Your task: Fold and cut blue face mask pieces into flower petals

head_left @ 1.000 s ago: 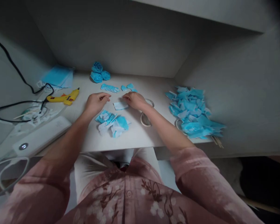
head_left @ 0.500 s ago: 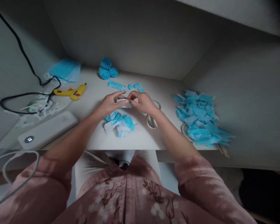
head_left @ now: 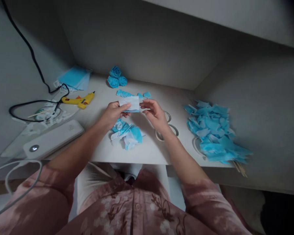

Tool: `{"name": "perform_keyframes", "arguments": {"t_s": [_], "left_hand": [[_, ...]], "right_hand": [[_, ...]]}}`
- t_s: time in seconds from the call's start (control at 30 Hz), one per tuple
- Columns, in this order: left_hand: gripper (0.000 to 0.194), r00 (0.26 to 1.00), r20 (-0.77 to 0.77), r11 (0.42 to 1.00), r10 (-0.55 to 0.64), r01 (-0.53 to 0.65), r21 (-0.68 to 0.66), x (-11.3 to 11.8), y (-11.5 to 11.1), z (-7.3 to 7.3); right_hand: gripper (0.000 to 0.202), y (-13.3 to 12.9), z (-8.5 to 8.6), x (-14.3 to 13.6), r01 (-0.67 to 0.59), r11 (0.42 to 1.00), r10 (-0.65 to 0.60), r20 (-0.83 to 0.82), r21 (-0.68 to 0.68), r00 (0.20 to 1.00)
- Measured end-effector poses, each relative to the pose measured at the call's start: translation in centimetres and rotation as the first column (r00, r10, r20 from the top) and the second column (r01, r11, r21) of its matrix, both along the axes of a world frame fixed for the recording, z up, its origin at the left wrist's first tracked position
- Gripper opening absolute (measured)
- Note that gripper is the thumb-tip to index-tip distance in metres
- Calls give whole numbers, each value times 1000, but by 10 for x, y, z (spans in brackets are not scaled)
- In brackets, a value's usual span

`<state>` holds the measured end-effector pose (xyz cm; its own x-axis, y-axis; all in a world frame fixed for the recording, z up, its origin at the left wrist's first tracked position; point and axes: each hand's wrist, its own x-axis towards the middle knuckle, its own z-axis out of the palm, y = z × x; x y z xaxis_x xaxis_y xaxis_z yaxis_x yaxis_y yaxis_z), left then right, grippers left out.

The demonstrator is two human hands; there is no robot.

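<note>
My left hand (head_left: pixel 116 112) pinches a white and light-blue piece of mask fabric (head_left: pixel 132 103), thumb on top, its pale face turned up. Just right of the fabric is my right hand (head_left: pixel 155 114), its fingers apart and holding nothing that I can see. Below my left hand lie crumpled blue and white fabric pieces (head_left: pixel 129 135). Behind the held piece are a folded blue fabric strip (head_left: pixel 124 93) and small cut blue pieces (head_left: pixel 147 94). Scissors (head_left: pixel 159 135) with pale ring handles lie partly under my right wrist.
Three blue fabric roses (head_left: pixel 115 80) stand at the back. Left are a yellow glue gun (head_left: pixel 82 100), stacked blue masks (head_left: pixel 75 77), a white power bank (head_left: pixel 54 138) and a black cable (head_left: pixel 29 49). A heap of blue fabric flowers (head_left: pixel 210 127) with sticks (head_left: pixel 240 168) lies right.
The fabric piece has been raised and opened out flat in my left hand. My right hand has drawn away to the right, its fingers spreading. The view has shifted slightly.
</note>
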<state>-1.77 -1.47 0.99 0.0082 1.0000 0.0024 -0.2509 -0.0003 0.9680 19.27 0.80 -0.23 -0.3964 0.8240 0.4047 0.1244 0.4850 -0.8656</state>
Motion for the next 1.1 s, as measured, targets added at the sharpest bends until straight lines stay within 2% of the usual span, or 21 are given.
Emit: {"name": "perform_keyframes", "arguments": {"t_s": [0.1,0.23,0.37,0.67,0.8,0.93,1.1], "left_hand": [[49,998,43,999,-36,36,-18,1,-2,1],[50,994,45,995,-95,97,-40,3,-5,0],[55,986,54,984,-155,159,-78,5,-8,0],[57,989,7,987,-150,150,-50,7,-9,0],[60,988,-82,991,-130,130,1,6,-8,-1],[56,967,-212,990,-140,142,-3,5,-8,-2],[54,965,-241,994,-100,105,6,6,-6,-6]], "right_hand": [[34,-7,4,-2,15,994,-22,68,107,997],[30,-11,5,-6,33,986,-58,150,161,987],[12,-11,5,-7,67,978,-102,168,200,980],[17,-14,7,-12,135,991,-136,42,19,990],[17,-14,8,-12,170,985,-170,45,6,984],[16,-13,8,-11,181,983,-182,44,15,982],[19,-14,7,-12,197,980,-197,73,-3,978]]}}
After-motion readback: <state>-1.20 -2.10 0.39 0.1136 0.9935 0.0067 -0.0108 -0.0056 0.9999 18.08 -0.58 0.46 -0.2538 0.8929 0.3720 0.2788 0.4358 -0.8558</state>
